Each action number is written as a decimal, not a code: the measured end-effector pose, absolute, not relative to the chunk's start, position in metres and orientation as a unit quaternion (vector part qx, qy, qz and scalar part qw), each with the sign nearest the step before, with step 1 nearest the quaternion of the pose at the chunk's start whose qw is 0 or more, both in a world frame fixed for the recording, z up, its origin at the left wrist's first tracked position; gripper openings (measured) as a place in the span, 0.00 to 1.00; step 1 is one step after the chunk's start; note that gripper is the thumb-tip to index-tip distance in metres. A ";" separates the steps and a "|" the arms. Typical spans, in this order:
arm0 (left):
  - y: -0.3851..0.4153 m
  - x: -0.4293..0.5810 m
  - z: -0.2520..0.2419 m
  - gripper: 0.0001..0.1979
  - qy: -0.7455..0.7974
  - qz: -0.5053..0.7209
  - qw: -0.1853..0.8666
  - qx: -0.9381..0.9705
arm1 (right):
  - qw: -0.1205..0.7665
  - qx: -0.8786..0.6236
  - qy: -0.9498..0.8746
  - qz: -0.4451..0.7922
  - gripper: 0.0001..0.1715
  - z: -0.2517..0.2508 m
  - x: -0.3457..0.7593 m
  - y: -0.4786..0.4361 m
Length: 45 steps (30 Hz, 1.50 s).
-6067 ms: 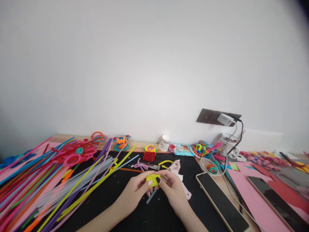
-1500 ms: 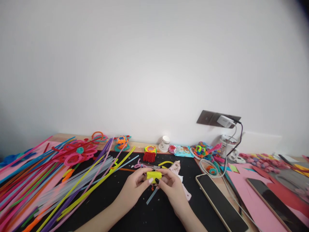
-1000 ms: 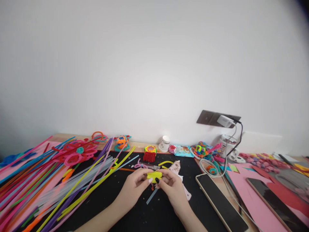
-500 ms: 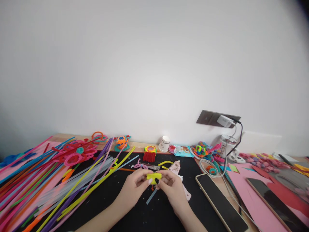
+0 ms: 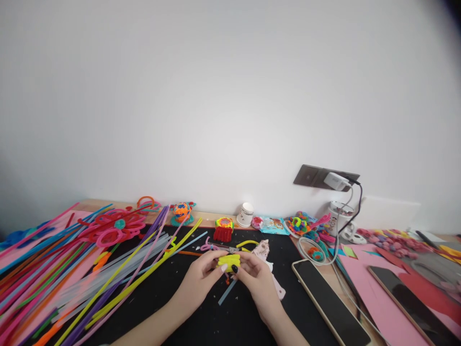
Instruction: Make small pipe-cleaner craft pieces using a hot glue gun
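Note:
Between both hands is a small piece of coiled yellow pipe cleaner [image 5: 229, 261], its rows lying side by side. My left hand [image 5: 202, 275] pinches its left end with thumb and fingers. On the other end my right hand [image 5: 256, 276] is closed, its black-nailed thumb pressed on the near face. Just behind the hands lie scissors [image 5: 233, 249], partly hidden by the piece and the fingers. A translucent glue stick [image 5: 226, 293] rests on the black mat [image 5: 173, 317] below them.
Many loose pipe cleaners [image 5: 104, 283] spread over the left side. Behind stand a red and yellow pipe-cleaner piece [image 5: 224, 229] and a paper cup [image 5: 245, 214]. To the right are a phone [image 5: 329, 300], a white cable [image 5: 336, 254], a mug [image 5: 340, 218] and pink paper [image 5: 374, 293].
The yellow piece has been tilted in the fingers, so more of its ridged rows show. Both hands stay in nearly the same place.

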<state>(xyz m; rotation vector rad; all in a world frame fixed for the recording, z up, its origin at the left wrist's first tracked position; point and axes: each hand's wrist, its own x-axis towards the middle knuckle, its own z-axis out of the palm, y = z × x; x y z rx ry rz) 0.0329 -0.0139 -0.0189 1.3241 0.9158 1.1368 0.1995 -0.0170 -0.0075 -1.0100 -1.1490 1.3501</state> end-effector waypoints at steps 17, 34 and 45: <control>-0.017 0.033 -0.010 0.11 0.415 0.463 0.497 0.605 | 0.523 -0.436 -0.495 0.540 0.14 -0.011 0.199 -0.018; -0.016 0.035 -0.010 0.16 0.404 0.462 0.578 0.537 | 0.512 -0.417 -0.504 0.557 0.17 -0.013 0.201 -0.015; -0.016 0.033 -0.013 0.17 0.393 0.452 0.572 0.561 | 0.513 -0.437 -0.509 0.536 0.19 -0.016 0.203 -0.015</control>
